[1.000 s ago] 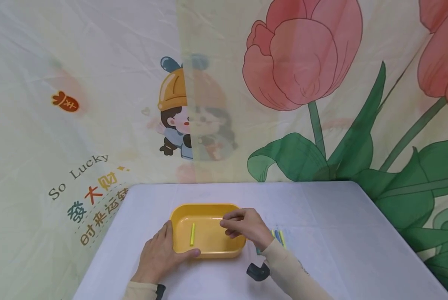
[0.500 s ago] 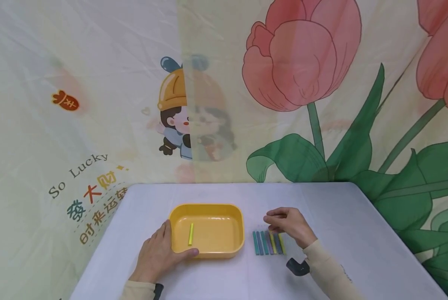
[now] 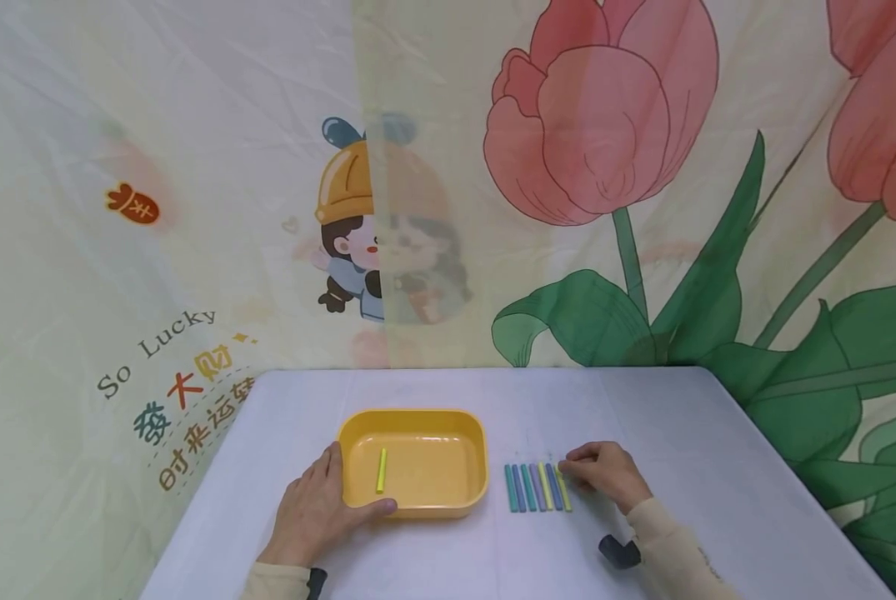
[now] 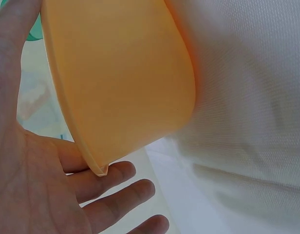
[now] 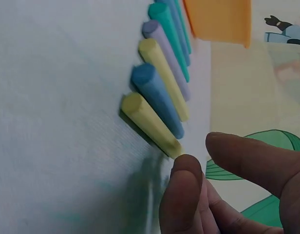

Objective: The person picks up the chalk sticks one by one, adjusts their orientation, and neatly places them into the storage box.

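My left hand (image 3: 308,504) rests against the left near corner of a yellow plastic tray (image 3: 436,475), thumb along the near rim and fingers at the left side. In the left wrist view those fingers are extended and spread beside the tray wall (image 4: 125,73). A yellow chalk stick (image 3: 382,471) lies inside the tray. My right hand (image 3: 608,475) is at the right end of a row of chalk sticks. In the right wrist view a fingertip (image 5: 186,168) is right at the far end of the outermost yellow chalk stick (image 5: 152,124), thumb and finger apart.
The row also has a blue chalk stick (image 5: 157,100), another yellow one (image 5: 164,80), a purple one (image 5: 167,61) and teal ones. A white cloth (image 3: 432,558) covers the table. Behind it hangs a printed curtain (image 3: 432,350) with tulips.
My right hand has moved from over the tray to the right, then down to the right end of the chalk row, uncovering the row. My left hand has stayed at the tray.
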The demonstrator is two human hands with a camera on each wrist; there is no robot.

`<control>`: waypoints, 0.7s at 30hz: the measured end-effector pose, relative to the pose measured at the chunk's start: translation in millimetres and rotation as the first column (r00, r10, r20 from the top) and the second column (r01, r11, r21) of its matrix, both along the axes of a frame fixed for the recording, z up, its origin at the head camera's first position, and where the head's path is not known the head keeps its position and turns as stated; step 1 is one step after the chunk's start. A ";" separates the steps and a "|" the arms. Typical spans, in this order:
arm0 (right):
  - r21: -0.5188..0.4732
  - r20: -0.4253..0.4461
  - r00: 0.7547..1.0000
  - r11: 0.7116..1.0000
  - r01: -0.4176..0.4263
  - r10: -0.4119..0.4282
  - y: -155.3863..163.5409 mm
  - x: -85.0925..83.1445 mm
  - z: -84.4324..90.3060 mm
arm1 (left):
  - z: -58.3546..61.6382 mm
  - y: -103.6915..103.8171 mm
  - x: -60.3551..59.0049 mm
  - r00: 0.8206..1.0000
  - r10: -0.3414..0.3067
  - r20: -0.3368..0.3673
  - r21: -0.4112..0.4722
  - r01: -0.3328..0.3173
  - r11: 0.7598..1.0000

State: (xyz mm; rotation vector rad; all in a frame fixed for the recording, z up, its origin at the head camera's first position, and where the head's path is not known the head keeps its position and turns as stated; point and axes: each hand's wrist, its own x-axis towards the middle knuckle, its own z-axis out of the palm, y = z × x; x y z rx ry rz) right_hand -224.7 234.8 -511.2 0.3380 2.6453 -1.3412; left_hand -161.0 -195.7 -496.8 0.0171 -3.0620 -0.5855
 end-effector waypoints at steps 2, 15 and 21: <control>0.010 0.002 1.000 1.000 -0.007 0.007 -1.9 1.4 -2.6 | -0.5 0.2 -0.4 1.000 0.002 0.003 -0.001 -0.002 1.000; 0.115 -0.002 0.999 0.992 -0.044 0.045 -10.7 3.7 -6.2 | -3.0 0.5 -0.5 1.000 0.012 0.002 -0.004 -0.012 1.000; 0.215 -0.011 0.998 0.974 -0.064 0.068 -15.0 0.2 -5.2 | -3.8 0.2 -0.9 1.000 0.011 -0.003 -0.003 -0.011 1.000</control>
